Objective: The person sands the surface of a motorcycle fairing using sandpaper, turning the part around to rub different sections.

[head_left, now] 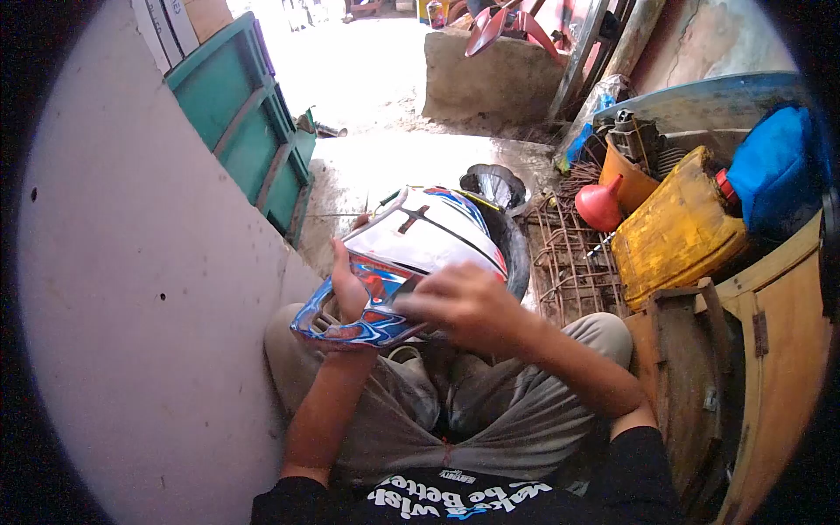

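A motocross helmet [442,232] with a white shell and a blue, red and white swirl-patterned chin bar rests in front of my lap, between my knees. My left hand [350,297] reaches through the helmet's front opening and grips it, thumb up along the edge. At the chin bar, my right hand [468,306] is curled and slightly blurred by motion. Its fingers pinch a small dark flat piece [408,289] against the chin bar; what that piece is made of I cannot tell.
Behind the helmet sits a dark scalloped bowl [494,185]. To the right are a rusty wire grid [573,254], a red funnel [600,203], a yellow jerrycan [678,232] and wooden furniture [779,332]. A white wall [131,262] and green panel [232,114] stand left.
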{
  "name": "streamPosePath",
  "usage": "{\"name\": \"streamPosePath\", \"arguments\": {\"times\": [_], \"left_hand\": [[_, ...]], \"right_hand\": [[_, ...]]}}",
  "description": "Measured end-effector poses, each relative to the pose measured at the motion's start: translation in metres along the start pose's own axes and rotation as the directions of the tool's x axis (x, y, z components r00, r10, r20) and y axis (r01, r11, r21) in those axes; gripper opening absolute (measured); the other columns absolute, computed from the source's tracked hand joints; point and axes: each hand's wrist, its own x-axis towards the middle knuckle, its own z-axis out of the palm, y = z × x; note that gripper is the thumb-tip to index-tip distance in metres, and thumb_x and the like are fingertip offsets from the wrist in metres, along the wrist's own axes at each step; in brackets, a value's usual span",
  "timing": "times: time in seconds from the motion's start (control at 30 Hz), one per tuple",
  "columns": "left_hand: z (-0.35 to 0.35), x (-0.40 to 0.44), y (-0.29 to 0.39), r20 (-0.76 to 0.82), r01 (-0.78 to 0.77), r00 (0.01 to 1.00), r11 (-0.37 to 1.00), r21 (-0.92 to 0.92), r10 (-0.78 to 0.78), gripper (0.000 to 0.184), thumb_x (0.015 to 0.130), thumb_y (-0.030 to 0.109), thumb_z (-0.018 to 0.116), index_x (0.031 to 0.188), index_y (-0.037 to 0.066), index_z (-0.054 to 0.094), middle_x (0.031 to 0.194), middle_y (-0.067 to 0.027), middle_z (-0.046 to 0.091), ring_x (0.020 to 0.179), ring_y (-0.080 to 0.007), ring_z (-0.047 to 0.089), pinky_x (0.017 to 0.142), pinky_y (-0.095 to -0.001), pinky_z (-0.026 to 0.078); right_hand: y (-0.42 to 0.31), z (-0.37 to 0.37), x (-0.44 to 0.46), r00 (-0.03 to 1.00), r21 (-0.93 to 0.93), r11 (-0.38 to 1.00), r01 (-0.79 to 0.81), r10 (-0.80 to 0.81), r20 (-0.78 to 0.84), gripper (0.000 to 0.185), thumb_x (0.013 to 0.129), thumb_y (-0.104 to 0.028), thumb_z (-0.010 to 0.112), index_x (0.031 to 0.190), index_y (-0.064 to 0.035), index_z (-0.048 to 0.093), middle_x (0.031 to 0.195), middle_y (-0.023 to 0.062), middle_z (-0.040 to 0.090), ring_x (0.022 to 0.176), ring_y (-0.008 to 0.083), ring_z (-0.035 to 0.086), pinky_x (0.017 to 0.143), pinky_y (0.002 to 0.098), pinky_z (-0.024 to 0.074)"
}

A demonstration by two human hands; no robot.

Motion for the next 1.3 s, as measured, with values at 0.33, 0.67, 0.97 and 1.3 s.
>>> {"name": "streamPosePath", "arguments": {"times": [0.33, 0.67, 0.97, 1.3], "left_hand": [[0.019, -0.011, 0.005, -0.061, 0.013, 0.998, 1.0, 0.022, -0.012, 0.06, 0.111, 0.053, 0.031, 0.147, 0.007, 0.046, 0.147, -0.0231, 0.052, 0.132, -0.0401, 0.054, 0.113, -0.056, 0.041], [0.01, -0.008, 0.007, 0.067, 0.049, 0.997, 0.995, -0.086, -0.044, 0.063, 0.107, 0.058, 0.043, 0.12, 0.001, 0.064, 0.098, -0.0101, 0.068, 0.074, -0.0196, 0.06, 0.063, -0.0327, 0.045], [-0.04, 0.017, 0.007, 0.725, 0.478, 0.68, 0.817, -0.321, -0.113, 0.068, 0.109, 0.055, 0.037, 0.139, -0.004, 0.053, 0.13, -0.0213, 0.065, 0.117, -0.0345, 0.064, 0.105, -0.0478, 0.05], [-0.012, 0.003, -0.001, -0.008, 0.076, 0.997, 0.995, 0.068, -0.076, 0.071, 0.108, 0.059, 0.037, 0.139, -0.002, 0.054, 0.129, -0.0196, 0.066, 0.114, -0.0329, 0.066, 0.1, -0.0471, 0.052]], "right_hand": [[0.003, 0.003, 0.003, 0.997, -0.076, 0.994, -0.081, 0.081, -0.013, 0.031, 0.085, -0.01, 0.072, 0.116, -0.0097, 0.074, 0.103, 0.0092, 0.071, 0.094, 0.028, 0.068, 0.085, 0.0404, 0.0551], [0.029, -0.003, 0.008, 0.987, -0.149, 0.976, -0.162, 0.161, -0.016, 0.032, 0.089, -0.016, 0.068, 0.12, -0.0096, 0.073, 0.116, 0.016, 0.074, 0.108, 0.0293, 0.073, 0.095, 0.0404, 0.059], [0.046, -0.015, 0.011, 0.934, -0.159, 0.927, -0.339, 0.351, 0.06, 0.026, 0.091, -0.011, 0.065, 0.115, -0.0059, 0.073, 0.111, 0.0192, 0.075, 0.1, 0.0329, 0.074, 0.086, 0.0427, 0.06], [0.031, -0.018, 0.016, 0.954, -0.248, 0.942, -0.226, 0.265, 0.14, 0.033, 0.089, -0.016, 0.065, 0.122, -0.0101, 0.07, 0.115, 0.0088, 0.074, 0.101, 0.0264, 0.073, 0.087, 0.0417, 0.0592]]}}
